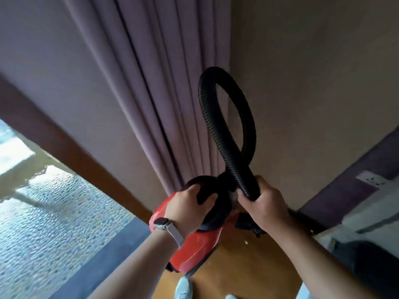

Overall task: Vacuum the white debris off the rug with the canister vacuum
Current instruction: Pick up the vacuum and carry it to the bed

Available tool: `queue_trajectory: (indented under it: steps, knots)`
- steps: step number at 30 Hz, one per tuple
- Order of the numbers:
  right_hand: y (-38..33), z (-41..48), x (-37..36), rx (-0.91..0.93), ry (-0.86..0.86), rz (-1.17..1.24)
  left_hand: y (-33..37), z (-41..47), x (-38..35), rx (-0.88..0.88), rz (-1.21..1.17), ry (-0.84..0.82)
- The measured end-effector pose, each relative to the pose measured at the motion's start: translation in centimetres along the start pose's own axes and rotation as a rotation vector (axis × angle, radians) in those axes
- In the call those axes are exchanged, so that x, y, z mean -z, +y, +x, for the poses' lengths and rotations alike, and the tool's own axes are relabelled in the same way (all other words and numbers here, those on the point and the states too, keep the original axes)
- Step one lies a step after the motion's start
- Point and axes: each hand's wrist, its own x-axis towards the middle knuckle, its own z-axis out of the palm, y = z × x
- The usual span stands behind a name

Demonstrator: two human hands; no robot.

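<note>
Head view: I am watching the left hand [190,203] closing its fingers around the black carry handle [205,190] of the red canister vacuum [194,249], which is hanging above the wooden floor [248,266]. The right hand [265,203] is clamping the ribbed black hose [224,134], which is looping up in front of the mauve curtain [151,83]. A watch [160,223] is sitting on the left wrist. A blue pebble-patterned rug [43,223] is lying at lower left.
</note>
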Motion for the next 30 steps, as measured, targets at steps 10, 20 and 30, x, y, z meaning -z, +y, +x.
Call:
queue_trajectory:
  steps: [10, 20, 30]
  knots:
    - [-8.7, -1.4, -6.3, 0.172, -0.373, 0.061, -6.4, -11.8, 4.8, 0.383, 0.016, 0.249]
    - [-19.3, -11.4, -14.5, 0.479, -0.704, 0.076, -14.1, -27.7, 10.4, 0.758, -0.026, 0.511]
    - [-31.8, -31.4, -22.2, 0.779, -0.884, 0.108, -22.8, -48.6, 14.3, 0.947, -0.136, 0.788]
